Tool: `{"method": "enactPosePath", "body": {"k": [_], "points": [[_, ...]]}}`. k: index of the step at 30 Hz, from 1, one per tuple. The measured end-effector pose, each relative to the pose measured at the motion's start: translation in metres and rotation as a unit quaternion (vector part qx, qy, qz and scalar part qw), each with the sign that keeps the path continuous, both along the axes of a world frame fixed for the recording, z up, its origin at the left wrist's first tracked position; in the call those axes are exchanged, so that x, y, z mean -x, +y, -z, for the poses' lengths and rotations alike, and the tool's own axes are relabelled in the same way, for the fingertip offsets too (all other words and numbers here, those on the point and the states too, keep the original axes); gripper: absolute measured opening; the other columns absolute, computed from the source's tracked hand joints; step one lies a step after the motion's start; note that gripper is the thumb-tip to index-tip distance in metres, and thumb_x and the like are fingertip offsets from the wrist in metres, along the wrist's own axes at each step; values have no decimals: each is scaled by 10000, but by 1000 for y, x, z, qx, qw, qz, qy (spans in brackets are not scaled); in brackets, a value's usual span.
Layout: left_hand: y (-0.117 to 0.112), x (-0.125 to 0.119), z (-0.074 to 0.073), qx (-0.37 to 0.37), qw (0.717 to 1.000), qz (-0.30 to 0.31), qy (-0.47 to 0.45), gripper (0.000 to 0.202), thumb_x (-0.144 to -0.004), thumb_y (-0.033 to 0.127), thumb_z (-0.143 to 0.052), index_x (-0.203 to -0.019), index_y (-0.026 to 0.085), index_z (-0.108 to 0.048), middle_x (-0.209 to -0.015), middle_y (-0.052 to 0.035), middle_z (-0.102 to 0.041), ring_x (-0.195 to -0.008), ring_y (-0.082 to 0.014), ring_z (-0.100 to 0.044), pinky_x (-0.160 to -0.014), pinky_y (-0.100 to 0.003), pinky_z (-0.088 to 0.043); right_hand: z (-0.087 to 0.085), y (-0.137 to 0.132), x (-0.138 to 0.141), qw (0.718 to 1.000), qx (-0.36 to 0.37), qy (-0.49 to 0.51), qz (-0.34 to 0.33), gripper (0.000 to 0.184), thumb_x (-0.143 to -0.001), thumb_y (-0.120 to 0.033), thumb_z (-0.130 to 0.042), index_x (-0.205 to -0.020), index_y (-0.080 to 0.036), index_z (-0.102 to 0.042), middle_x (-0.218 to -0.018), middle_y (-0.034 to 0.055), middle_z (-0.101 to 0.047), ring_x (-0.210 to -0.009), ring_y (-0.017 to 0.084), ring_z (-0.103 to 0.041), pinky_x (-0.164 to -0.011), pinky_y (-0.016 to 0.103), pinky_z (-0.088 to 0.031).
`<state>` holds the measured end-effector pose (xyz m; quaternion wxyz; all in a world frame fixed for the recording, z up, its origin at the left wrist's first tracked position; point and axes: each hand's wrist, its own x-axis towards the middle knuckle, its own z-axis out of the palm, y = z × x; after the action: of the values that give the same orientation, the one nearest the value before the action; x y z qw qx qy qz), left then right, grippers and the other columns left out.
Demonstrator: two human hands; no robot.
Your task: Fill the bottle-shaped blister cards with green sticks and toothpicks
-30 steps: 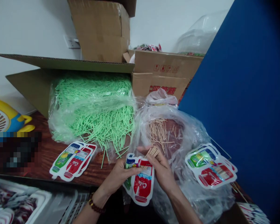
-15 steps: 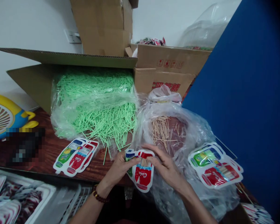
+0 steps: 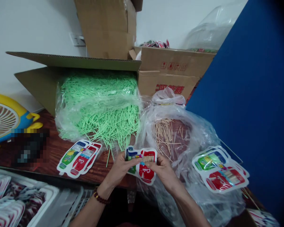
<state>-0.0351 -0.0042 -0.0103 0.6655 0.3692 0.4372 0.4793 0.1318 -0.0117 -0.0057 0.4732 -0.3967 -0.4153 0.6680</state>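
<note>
Between both hands is a bottle-shaped candy pouch (image 3: 145,173), its red half printed "Cola", with tan sticks showing through its window. My left hand (image 3: 121,167) grips the blue and green side, thumb across the front. My right hand (image 3: 165,170) pinches the red side, its thumb close to the tan sticks. Just behind the pouch lie loose green sticks (image 3: 118,126) in a clear bag. A clear plastic bag (image 3: 201,132) spreads behind my right hand, with tan sticks (image 3: 164,130) in its opening. Similar pouches lie at left (image 3: 79,159) and at right (image 3: 220,170).
An open cardboard box (image 3: 35,85) holds the green sticks. Another carton (image 3: 175,71) stands behind the clear bag. A yellow and blue fan (image 3: 9,116) is at the left, above a white crate (image 3: 49,195) of pouches. A blue panel (image 3: 241,104) borders the right side.
The pouch has risen slightly and tilted, showing more of its blue and green half. My right fingers have drawn in from above its top edge to its side. The view has shifted slightly.
</note>
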Motion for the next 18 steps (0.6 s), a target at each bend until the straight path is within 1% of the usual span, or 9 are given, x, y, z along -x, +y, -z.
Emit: {"method": "enactPosePath", "body": {"k": [2,6,10,14,16,18], "points": [[0,-1,-2,-3,1000,-16,-2,267,-626,287,-823,-775,121,-676,-689,-9,-724,-608,-142,-644,-602,-236,-512,2,0,2,1000,-1,4,10,291,-687,-281,-748,-956,-199,-674,-890,12,-721,-765,177,-652,-740,302,-511],[0,-1,-7,-9,1000,-15,5,250,-646,283,-813,-778,123,-675,-721,-20,-736,-617,-148,-659,-607,-241,-522,2,1,5,1000,-9,22,17,297,-674,-277,-759,-951,-196,-688,-865,14,-730,-743,176,-655,-720,296,-510],[-3,-1,-9,-2,1000,-26,-5,242,-657,268,-807,-793,137,-656,-722,-7,-729,-619,-151,-668,-601,-241,-524,1,1,4,999,-8,29,15,293,-669,-293,-768,-938,-195,-705,-893,26,-737,-760,187,-664,-741,309,-509],[-7,1,-12,-6,999,-48,-10,226,-648,240,-814,-772,147,-650,-690,18,-715,-587,-126,-652,-576,-214,-515,2,-2,5,1000,-13,25,6,296,-678,-302,-766,-950,-199,-710,-906,31,-736,-776,197,-667,-761,328,-507],[-9,3,-15,-12,999,-30,-2,218,-653,234,-812,-793,143,-671,-712,9,-724,-604,-128,-655,-585,-213,-517,0,-5,6,1000,-28,12,8,279,-694,-301,-755,-952,-202,-714,-866,26,-733,-762,196,-664,-749,326,-506],[-11,6,-18,-21,1000,4,12,232,-663,236,-807,-839,134,-695,-758,-14,-737,-639,-140,-661,-606,-221,-520,-2,-7,7,999,-46,-1,-2,249,-699,-303,-752,-924,-199,-725,-825,23,-729,-748,192,-659,-746,320,-501]]}}
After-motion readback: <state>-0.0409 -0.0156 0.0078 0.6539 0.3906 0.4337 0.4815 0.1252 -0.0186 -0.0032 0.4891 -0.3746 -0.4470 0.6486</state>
